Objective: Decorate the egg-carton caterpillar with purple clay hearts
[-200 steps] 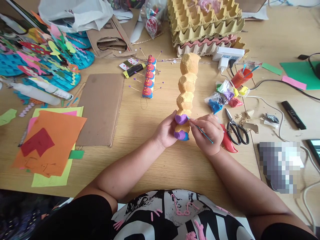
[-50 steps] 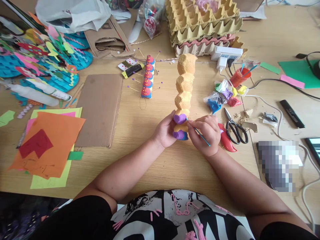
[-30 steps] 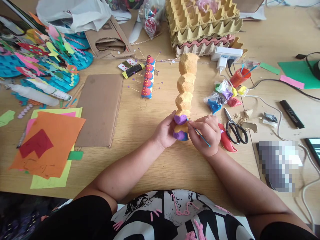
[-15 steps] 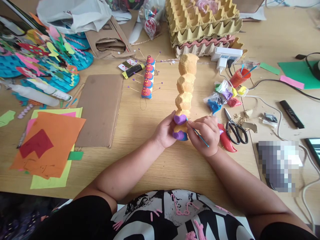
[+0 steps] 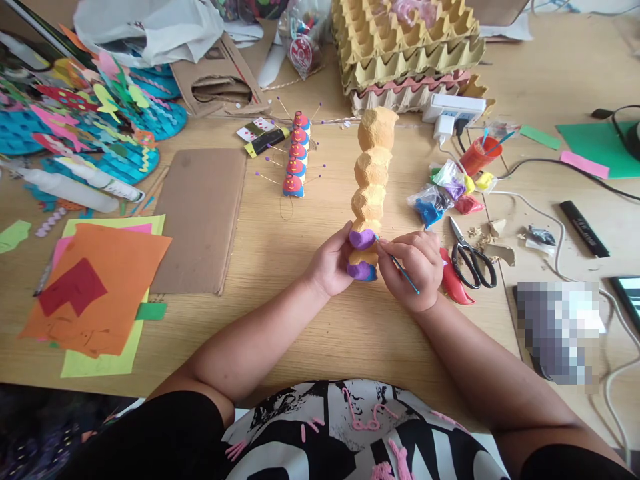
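Note:
A long bumpy orange strip point(image 5: 371, 168) of egg-carton cups points away from me, its two nearest cups coloured purple, with blue on the right side of the nearest one. My left hand point(image 5: 332, 261) is wrapped round its near end from the left. Pinched in my right hand point(image 5: 411, 270) is a thin blue stick point(image 5: 404, 275), whose tip is at the right edge of the second purple cup. Left of the strip stands a small red and blue caterpillar figure point(image 5: 297, 157) with smiling faces and pins stuck out of its sides.
Scissors point(image 5: 473, 257), a red piece point(image 5: 456, 279) and bagged clay point(image 5: 431, 205) lie to the right. Egg trays point(image 5: 405, 53) and a power strip point(image 5: 455, 107) are behind. Cardboard point(image 5: 200, 213), coloured paper point(image 5: 115, 267) and glue bottles point(image 5: 70, 189) are on the left.
My right hand and the blue stick have shifted slightly to the right, with the tip now at the purple cup's right edge. The orange strip has tilted very slightly.

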`<state>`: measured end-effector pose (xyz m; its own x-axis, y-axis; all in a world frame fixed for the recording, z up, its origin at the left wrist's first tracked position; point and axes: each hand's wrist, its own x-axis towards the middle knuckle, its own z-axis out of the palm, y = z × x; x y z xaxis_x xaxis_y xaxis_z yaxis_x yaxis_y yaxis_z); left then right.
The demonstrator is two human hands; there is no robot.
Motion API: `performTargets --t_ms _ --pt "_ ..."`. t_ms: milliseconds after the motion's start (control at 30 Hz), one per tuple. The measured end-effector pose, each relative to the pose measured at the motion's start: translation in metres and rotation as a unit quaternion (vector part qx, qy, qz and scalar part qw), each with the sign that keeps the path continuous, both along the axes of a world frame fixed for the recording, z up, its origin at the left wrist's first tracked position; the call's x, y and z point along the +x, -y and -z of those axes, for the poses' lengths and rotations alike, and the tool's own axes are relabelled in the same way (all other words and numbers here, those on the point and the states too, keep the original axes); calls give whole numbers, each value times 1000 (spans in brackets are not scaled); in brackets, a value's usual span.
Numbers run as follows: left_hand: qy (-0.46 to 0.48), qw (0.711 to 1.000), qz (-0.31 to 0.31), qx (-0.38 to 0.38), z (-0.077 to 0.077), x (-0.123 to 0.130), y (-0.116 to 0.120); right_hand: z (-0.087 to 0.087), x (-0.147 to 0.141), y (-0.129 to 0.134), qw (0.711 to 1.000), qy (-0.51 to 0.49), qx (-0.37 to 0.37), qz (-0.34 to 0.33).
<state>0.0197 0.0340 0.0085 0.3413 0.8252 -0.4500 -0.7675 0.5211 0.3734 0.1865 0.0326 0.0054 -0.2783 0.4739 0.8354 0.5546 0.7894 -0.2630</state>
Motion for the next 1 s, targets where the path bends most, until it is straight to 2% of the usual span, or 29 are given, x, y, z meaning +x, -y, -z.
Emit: performTargets --t_ms 267,767,1000 --pt "-13 1000 4 3 -2 0 1 1 0 1 1000 -13 1 12" --pt "-30 1000 -3 -4 -4 3 1 4 3 0 1000 -12 -21 -4" --pt "-45 999 6 -9 -5 3 1 1 3 -1 1000 2 -7 -17"
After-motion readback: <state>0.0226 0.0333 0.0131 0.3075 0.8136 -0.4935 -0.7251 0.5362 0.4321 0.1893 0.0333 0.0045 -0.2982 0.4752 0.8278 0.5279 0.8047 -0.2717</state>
